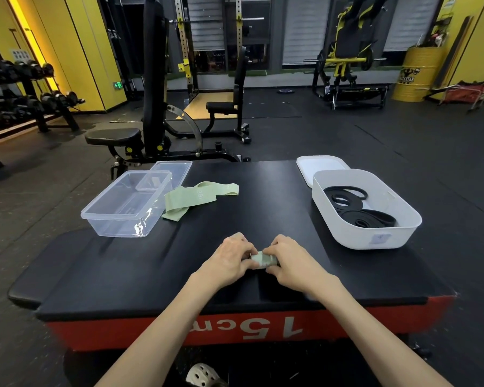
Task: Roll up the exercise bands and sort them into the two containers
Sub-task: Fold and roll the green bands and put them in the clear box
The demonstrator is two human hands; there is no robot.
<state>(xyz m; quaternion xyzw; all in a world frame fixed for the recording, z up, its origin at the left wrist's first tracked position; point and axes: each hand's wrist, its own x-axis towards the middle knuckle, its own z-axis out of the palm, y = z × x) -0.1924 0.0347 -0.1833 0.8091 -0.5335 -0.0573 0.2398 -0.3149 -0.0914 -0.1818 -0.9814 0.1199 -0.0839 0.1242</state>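
Head view, nearest first: left hand (229,258) and right hand (288,261) side by side at the near middle of the black padded platform top with a red side panel (109,275), fingers of both curled inward and pinching a small, tightly wound roll of pale green stretch band (264,259) from either end. Cannot tell whether the roll rests on the pad or sits just above it. Judged as the rolling step close to its end, with hardly any loose tail showing. Farther out on the left, more pale green flat fabric bands (199,196) lying unrolled and overlapping, just beside the clear rectangular plastic container (123,205), with no roll visible inside; clear flat lid (176,169) just behind that. Farther out on the right, well apart from the green pile, a white rounded plastic tub (366,236) holding coiled black rubber loop bands (358,208), with a white lid (316,166) lying flat behind it. Judged from that sorting, green probably meant for the clear container. Next move: keep the pinch firm so the springy roll cannot unwind, pass it to one hand, carry it left and away over the loose bands, lower it into the clear container, and let go only once seated.
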